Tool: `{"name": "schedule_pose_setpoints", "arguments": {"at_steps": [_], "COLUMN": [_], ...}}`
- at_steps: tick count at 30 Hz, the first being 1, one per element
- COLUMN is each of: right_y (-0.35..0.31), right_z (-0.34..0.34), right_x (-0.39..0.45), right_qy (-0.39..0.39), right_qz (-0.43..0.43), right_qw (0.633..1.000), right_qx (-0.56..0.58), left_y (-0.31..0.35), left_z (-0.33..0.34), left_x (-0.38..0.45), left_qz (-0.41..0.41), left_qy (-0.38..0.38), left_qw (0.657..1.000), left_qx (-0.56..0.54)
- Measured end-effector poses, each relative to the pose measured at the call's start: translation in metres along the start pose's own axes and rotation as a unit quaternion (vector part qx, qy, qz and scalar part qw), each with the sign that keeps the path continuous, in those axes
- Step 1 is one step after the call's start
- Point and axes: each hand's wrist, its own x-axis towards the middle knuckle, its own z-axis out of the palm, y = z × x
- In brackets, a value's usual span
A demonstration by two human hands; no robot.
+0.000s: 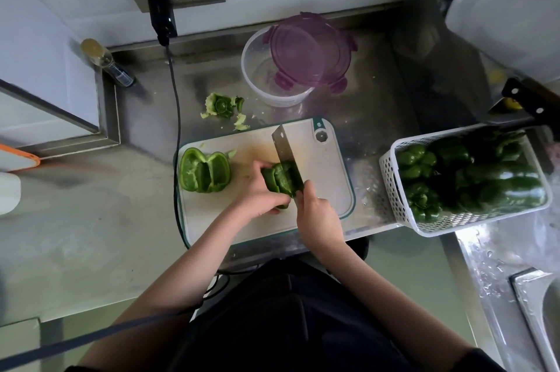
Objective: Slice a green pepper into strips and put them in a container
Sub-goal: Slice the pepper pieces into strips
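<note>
Glossy green pepper half (280, 180), light, hollow and slick-skinned, lying on the white teal-rimmed plastic cutting board (327, 177), pinned under the curled left hand (260, 189). Right hand (316, 214) wrapped around the handle of the steel cleaver (286, 155), blade meeting the pepper. Likely to rock or skid; best pressed flat, fingertips tucked back from the edge.

The cutting board (321, 189) lies on the table (91, 220) at its near edge; on the board's left part sits a pepper half (204, 170); right of it the left hand (260, 194) holds a pepper piece (278, 179), with the knife (286, 156) in the right hand (318, 214) just beside; behind the board lie the pepper scraps (222, 106); right of them stands the container (272, 74), its lid (309, 51) resting across its rim; right of the board stands a basket (394, 189) with whole peppers (472, 174) in it.
</note>
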Motion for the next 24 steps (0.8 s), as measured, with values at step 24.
{"name": "schedule_pose_setpoints", "arguments": {"at_steps": [24], "right_y": [-0.010], "right_z": [0.013], "right_x": [0.003], "right_qy": [-0.050], "right_qz": [-0.025], "right_qw": [0.988], "right_qx": [-0.146], "left_y": [-0.003], "left_z": [-0.011], "left_x": [0.004], "left_qz": [-0.004], "left_qy": [-0.065], "left_qw": [0.998], "left_qx": [0.020]}}
